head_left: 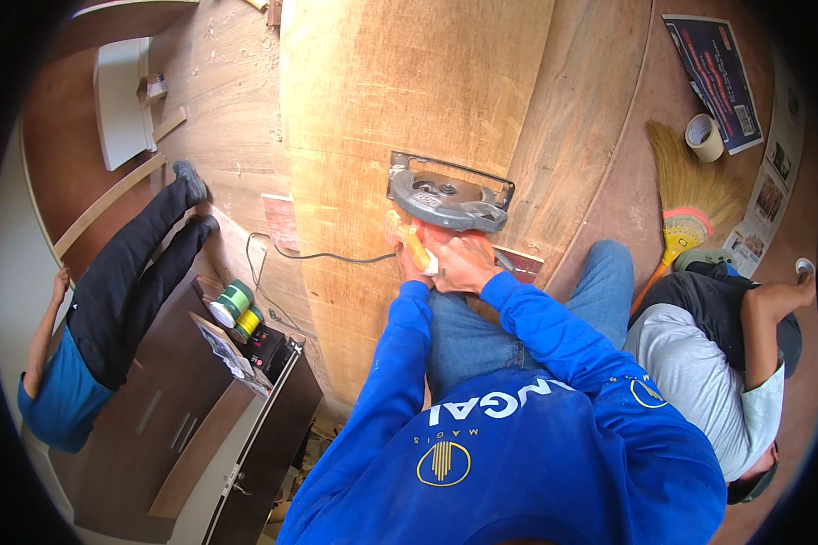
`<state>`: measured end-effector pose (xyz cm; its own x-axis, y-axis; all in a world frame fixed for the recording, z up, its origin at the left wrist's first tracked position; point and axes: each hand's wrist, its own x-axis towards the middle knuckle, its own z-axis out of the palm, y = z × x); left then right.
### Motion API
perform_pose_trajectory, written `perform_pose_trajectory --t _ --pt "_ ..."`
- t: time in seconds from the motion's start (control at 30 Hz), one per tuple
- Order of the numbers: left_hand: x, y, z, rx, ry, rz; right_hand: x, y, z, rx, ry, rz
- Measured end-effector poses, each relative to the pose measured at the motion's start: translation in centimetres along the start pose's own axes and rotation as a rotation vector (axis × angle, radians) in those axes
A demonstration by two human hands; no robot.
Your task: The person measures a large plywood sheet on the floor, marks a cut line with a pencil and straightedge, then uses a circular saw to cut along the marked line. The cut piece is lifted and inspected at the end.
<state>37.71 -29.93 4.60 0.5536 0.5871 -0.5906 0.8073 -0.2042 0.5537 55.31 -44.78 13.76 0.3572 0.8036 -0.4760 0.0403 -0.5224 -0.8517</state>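
A circular saw (450, 202) with a dark grey blade guard and orange body rests on a large plywood sheet (409, 82). Both my hands are closed around its orange grip, close together on the near side of the guard. My left hand (409, 262) is partly covered by a yellow-orange part of the saw. Beside it, my right hand (464, 262) wraps the grip from the right, its fingertips partly hidden. A dark power cord (336, 257) runs left from the saw across the plywood. The blade's lower edge is hidden.
On the left stands a person in dark trousers (118, 291); green and yellow wire spools (232, 302) sit near a dark cabinet door (264, 445). At right, a person in a grey shirt (700, 363) crouches near a straw broom (686, 195) and a tape roll (703, 136).
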Motion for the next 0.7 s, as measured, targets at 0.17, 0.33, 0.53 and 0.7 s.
perform_pose_trajectory --t 0.17,0.33,0.53,0.7 --pt "0.7 -0.6 0.0 0.009 0.039 -0.084 0.1 -0.6 -0.5 0.040 0.021 0.000" --pt "0.7 -0.4 -0.4 -0.005 0.059 -0.041 0.5 -0.9 -0.4 0.038 0.001 0.012" --pt "1.3 -1.8 -0.5 -0.087 0.099 -0.034 0.9 -1.4 -0.6 0.062 0.005 0.017" --pt "1.4 -1.0 -1.4 0.072 0.023 0.013 1.3 -1.9 -0.7 0.043 0.003 0.004"
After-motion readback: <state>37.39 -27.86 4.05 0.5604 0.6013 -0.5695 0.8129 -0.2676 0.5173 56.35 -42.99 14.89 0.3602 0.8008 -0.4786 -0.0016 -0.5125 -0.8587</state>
